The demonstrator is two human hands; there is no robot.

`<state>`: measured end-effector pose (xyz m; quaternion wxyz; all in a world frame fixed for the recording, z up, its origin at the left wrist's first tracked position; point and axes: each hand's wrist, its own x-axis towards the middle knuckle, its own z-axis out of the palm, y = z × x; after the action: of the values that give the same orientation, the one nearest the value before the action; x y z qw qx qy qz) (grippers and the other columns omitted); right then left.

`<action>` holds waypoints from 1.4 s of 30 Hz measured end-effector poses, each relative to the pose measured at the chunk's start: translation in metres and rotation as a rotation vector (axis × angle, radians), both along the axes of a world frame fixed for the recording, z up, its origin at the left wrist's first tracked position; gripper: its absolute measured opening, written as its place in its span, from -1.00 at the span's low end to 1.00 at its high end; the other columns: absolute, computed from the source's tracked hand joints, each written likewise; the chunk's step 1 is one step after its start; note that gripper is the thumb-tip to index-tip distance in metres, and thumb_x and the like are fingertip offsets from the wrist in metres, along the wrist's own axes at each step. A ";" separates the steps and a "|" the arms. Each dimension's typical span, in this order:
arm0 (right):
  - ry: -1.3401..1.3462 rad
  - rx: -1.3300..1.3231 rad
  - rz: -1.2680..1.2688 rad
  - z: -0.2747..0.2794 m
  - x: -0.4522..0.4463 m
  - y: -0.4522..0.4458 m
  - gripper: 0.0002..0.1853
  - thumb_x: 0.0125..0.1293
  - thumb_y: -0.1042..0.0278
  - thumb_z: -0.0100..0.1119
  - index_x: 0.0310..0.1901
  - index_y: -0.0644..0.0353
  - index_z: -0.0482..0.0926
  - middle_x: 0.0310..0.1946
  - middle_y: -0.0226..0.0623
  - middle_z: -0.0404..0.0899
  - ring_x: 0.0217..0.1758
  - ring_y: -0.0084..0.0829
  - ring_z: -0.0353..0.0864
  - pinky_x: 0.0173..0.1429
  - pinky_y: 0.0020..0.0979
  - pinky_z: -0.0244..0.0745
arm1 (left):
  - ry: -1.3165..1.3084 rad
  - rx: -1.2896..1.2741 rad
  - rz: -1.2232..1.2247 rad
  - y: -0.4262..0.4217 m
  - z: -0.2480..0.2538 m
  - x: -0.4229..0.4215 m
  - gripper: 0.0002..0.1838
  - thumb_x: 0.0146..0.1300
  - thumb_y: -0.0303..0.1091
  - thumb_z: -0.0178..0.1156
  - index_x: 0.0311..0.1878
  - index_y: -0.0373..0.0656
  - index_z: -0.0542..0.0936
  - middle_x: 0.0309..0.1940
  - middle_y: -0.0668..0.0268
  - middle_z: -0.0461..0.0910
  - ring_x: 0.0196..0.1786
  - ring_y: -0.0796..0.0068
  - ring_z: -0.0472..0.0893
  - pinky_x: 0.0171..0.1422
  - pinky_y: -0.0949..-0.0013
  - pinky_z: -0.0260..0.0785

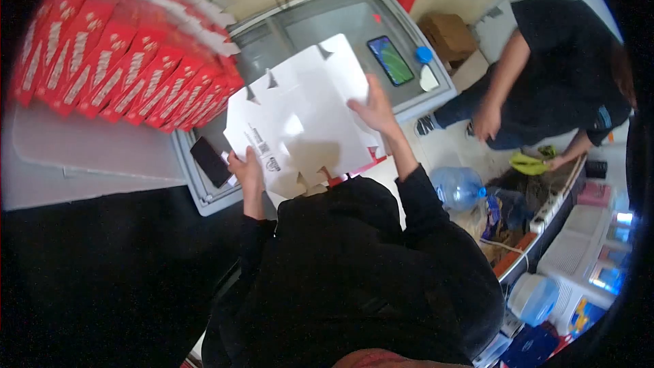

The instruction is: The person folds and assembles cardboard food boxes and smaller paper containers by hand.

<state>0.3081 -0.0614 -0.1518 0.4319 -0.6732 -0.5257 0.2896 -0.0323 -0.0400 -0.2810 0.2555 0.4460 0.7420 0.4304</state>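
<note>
A flat, unfolded cardboard box, white on the side facing me, with notched edges and small black print, is held over the glass-topped chest. My left hand grips its left edge near the print, fingers closed. On the right edge, my right hand is closed with the thumb on top; its other fingers are partly hidden. A bit of red shows along the cardboard's near edge. Just left of my left hand lies a dark phone on the chest.
Several red boxes stand packed at the left. A lit phone and blue cap rest on the chest. At right, another person bends with a hand at a yellow-green item. A large water bottle is nearby.
</note>
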 end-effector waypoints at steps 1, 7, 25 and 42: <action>0.034 0.027 0.014 -0.003 0.003 -0.002 -0.38 0.03 0.46 0.37 0.16 0.31 0.36 0.01 -0.08 0.54 0.10 -0.22 0.55 0.22 -0.31 0.39 | 0.027 -0.005 -0.037 -0.003 0.007 -0.004 -0.55 0.33 -0.38 0.21 0.21 -0.37 0.37 -0.03 0.13 0.58 -0.07 0.47 0.56 0.04 0.41 0.41; 0.299 0.125 0.089 0.029 0.005 -0.009 -0.48 0.01 0.53 0.39 0.04 0.27 0.41 -0.13 -0.32 0.52 -0.02 -0.45 0.51 0.15 -0.40 0.40 | -0.734 0.042 -0.428 -0.023 0.116 -0.031 -0.47 0.29 -0.49 0.26 0.28 -0.29 0.31 0.10 0.14 0.54 0.09 0.35 0.57 0.21 0.34 0.40; 0.560 0.158 0.211 0.097 -0.116 0.021 -0.54 0.19 0.35 0.41 0.07 0.37 0.52 -0.13 -0.27 0.65 -0.08 -0.50 0.60 0.03 -0.44 0.50 | -0.658 0.383 -0.627 0.007 0.241 -0.167 -0.44 0.13 -0.56 0.35 0.20 -0.41 0.41 -0.01 0.13 0.60 0.02 0.38 0.59 0.11 0.34 0.45; 0.416 0.594 -0.044 0.097 -0.213 0.109 -0.59 0.52 0.19 -0.06 0.11 0.43 0.48 -0.10 -0.12 0.64 -0.02 -0.36 0.57 0.14 -0.35 0.40 | -0.871 0.263 -0.845 0.014 0.245 -0.134 -0.45 0.03 -0.54 0.46 0.13 -0.25 0.53 -0.08 0.28 0.64 -0.02 0.42 0.59 0.07 0.28 0.48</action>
<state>0.0951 0.0479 -0.0548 0.7125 -0.4563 -0.4731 0.2457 -0.1661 -0.0259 -0.0359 0.6260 0.5122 0.2696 0.5226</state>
